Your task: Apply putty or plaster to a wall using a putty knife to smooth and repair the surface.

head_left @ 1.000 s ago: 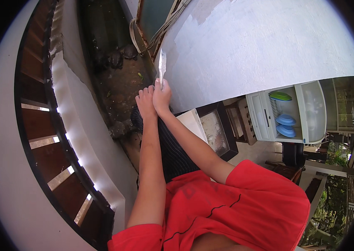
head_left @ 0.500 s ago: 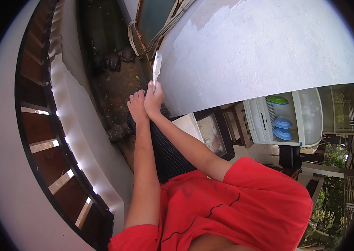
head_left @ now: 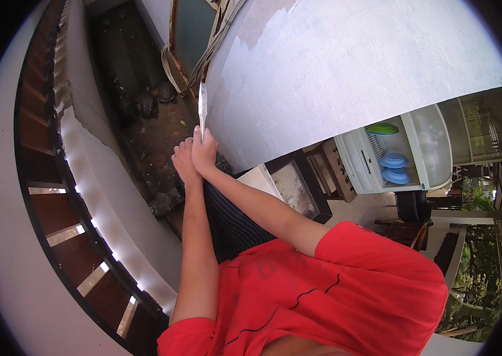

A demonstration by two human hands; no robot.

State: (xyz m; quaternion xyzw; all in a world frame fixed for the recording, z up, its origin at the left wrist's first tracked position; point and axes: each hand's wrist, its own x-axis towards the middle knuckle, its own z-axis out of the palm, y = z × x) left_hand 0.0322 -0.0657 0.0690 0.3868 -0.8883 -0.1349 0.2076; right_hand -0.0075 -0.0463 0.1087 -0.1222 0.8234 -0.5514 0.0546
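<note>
Gripping with both clenched hands, left hand point(head_left: 183, 161) and right hand point(head_left: 204, 153), a white-smeared blade point(head_left: 202, 107) at the left edge of the wall point(head_left: 346, 65), white coat covering most of it, bare grey patch remaining near the top.

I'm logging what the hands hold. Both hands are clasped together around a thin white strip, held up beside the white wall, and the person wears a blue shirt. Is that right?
Not quite: the shirt is red, as the head view shows. The rest stands: left hand and right hand grip the thin white strip beside the white wall.
</note>
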